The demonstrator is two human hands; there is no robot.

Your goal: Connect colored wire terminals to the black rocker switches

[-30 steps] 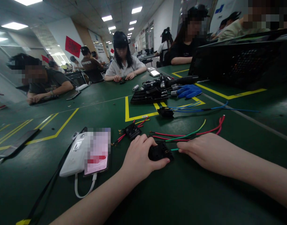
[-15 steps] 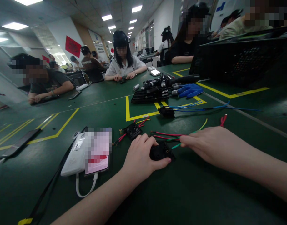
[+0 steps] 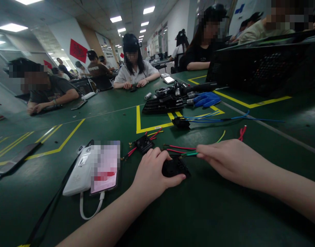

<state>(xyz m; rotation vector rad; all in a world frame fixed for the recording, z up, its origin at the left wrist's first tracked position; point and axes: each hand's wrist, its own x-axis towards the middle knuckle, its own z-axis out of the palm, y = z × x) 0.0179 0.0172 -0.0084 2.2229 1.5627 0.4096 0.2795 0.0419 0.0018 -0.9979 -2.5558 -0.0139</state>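
Observation:
My left hand [image 3: 152, 169] grips a black plastic block [image 3: 175, 167] on the green table, fingers over its far-left side and thumb along its near edge. To its right, my right hand [image 3: 224, 157] pinches a green wire [image 3: 190, 154], whose end points left just above the block's far edge. Whether that end touches the block I cannot tell. Red wires [image 3: 180, 147] lie alongside the green one, near my right fingertips. Beyond my left fingers sits a second black block [image 3: 144, 144] with short red and yellow wires.
Left of my hand lie a white power bank [image 3: 79, 171] and a phone [image 3: 106, 168] joined by a cable. Farther off are a black part with blue wires [image 3: 181, 122], a blue glove [image 3: 206, 99] and a large black case [image 3: 255, 72]. Other people sit around the table.
The green wire's end has moved from the block's right edge to above its far edge and lies more level. My right hand has shifted slightly; my left hand still holds the block.

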